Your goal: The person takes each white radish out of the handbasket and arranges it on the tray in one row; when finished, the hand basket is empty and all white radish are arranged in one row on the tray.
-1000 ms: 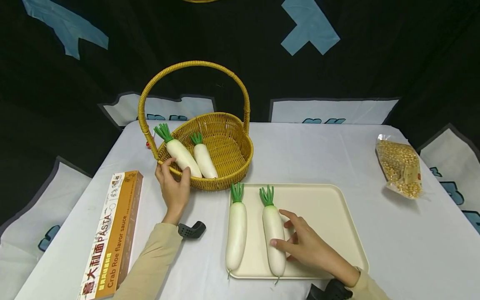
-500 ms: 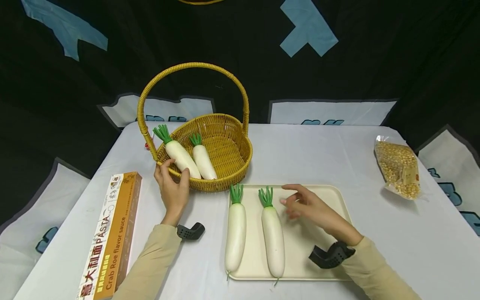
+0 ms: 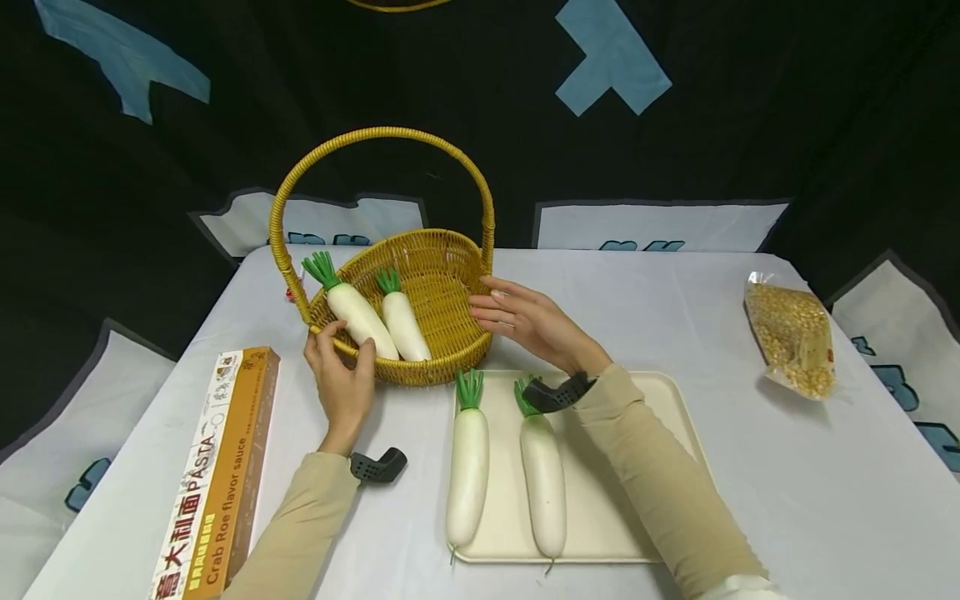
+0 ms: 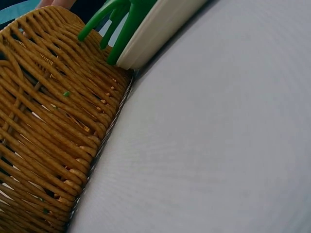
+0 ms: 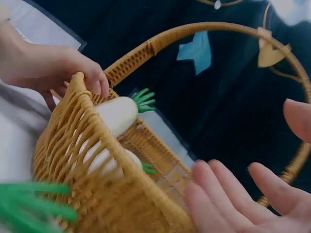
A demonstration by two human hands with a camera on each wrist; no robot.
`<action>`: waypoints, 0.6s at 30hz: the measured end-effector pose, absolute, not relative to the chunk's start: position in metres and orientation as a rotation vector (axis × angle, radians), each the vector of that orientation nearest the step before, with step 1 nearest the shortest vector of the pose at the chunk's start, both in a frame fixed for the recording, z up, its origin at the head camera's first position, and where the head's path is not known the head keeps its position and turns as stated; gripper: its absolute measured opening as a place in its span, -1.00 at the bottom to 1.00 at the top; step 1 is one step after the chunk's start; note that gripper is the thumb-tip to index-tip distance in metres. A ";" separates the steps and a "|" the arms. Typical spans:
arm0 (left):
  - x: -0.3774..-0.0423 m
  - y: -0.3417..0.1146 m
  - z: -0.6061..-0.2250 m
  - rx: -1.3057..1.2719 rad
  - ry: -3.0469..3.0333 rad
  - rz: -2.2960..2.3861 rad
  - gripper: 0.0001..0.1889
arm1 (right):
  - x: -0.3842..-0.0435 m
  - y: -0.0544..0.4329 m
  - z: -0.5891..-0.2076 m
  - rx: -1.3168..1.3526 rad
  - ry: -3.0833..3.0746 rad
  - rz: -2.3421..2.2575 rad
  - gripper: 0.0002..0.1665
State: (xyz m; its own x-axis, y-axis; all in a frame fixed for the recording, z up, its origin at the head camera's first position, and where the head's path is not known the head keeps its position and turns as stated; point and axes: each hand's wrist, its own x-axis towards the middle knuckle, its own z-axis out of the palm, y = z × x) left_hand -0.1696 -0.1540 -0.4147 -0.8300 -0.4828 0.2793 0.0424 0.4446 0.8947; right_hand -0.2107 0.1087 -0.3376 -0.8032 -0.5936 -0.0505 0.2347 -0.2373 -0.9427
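A yellow wicker basket [image 3: 442, 275] with a tall arched handle holds two white radishes [image 3: 406, 323] with green tops, one of them leaning on the left rim. My left hand [image 3: 343, 379] grips the basket's near-left rim, thumb inside; in the right wrist view its fingers [image 5: 97, 80] curl over that rim. At the basket's right side is my right hand [image 3: 528, 321], fingers extended and nothing held; whether they touch the rim I cannot tell. Two more white radishes [image 3: 468, 475] lie side by side on a cream tray [image 3: 615, 500] in front.
A long pasta box [image 3: 217, 475] lies on the left of the white-covered table [image 3: 772, 483]. To the right rests a clear bag of yellow kernels [image 3: 791, 333]. A black curtain [image 3: 675, 158] hangs behind.
My right hand has left the radish on the tray and moved up and left to the basket's right side. The left hand keeps its grip on the rim.
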 end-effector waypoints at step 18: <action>-0.170 -0.153 -0.416 0.365 -2.190 -1.364 -0.55 | -0.236 0.014 -0.337 -0.210 2.435 -1.259 0.09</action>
State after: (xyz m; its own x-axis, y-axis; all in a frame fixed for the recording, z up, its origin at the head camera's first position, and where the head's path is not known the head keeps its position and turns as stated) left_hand -0.1702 -0.1535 -0.4157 -0.8233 -0.4863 0.2925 0.0481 0.4538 0.8898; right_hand -0.2355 0.0144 -0.3367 -0.9128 -0.3054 -0.2712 0.0446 0.5855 -0.8095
